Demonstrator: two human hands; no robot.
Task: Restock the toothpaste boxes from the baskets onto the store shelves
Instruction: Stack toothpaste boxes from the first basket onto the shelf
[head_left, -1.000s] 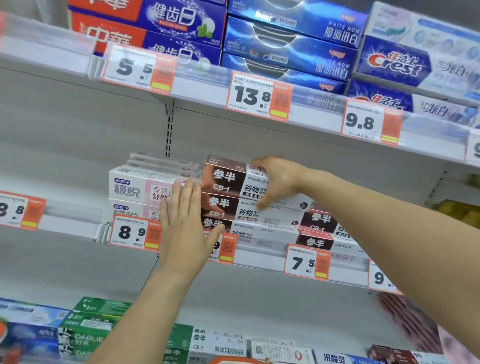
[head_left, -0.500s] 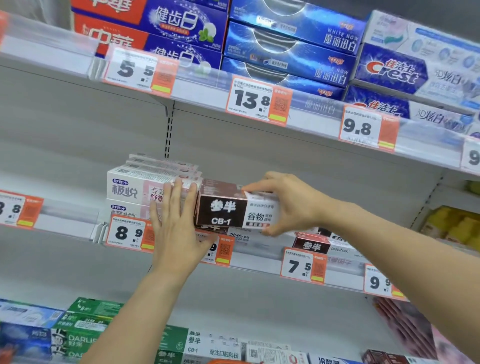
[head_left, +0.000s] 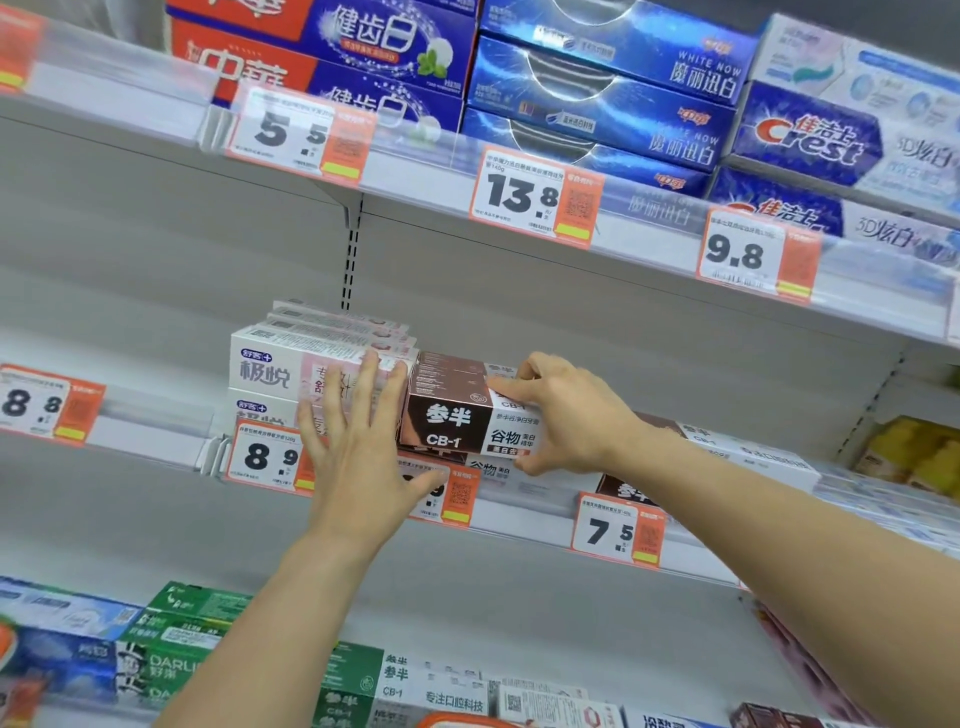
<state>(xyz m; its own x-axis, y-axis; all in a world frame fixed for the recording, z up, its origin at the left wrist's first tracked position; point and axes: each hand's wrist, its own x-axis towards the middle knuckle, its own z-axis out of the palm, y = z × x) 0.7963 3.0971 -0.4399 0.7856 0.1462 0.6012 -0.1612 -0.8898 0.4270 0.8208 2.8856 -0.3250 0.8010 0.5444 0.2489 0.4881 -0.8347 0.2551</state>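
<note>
Fingers of right hand (head_left: 566, 415) pinching brown-and-white rectangular cardboard toothpaste box (head_left: 467, 410) at its right half: fingertips over top edge, thumb under lower edge near 6 o'clock of the box. Box held level, brown end facing outward, resting on or just above another brown-and-white box (head_left: 483, 467) of the same line on middle white metal shelf (head_left: 156, 431); contact between the two not fully clear. Further brown-and-white boxes (head_left: 727, 447) lying lower along the shelf toward 3 o'clock.

Fingers of left hand (head_left: 363, 441) straight and spread, gripping nothing, laid flat against pink-and-white cardboard boxes (head_left: 291, 364) stacked immediately at 9 o'clock of the held box. Likely purpose: bracing that stack so it stays put while the brown box is squared against it. Index side of left hand touching or very near brown end of the held box; cannot tell which.

Judged step: seating and aligning the box flush with its neighbours, front face level with the shelf lip. Grip at one end leaves the other end free to slide against the braced stack.

Orange-and-white price tags (head_left: 535, 195) clipped along shelf edges. Upper shelf at 12 o'clock carrying blue glossy boxes (head_left: 608, 83) and red-and-blue boxes (head_left: 322, 47). Lower shelf at 6 o'clock holding green boxes (head_left: 182, 623). Baskets not identifiable in view.

Risk noted: pushing too hard could shove the pink-and-white stack out of line.
</note>
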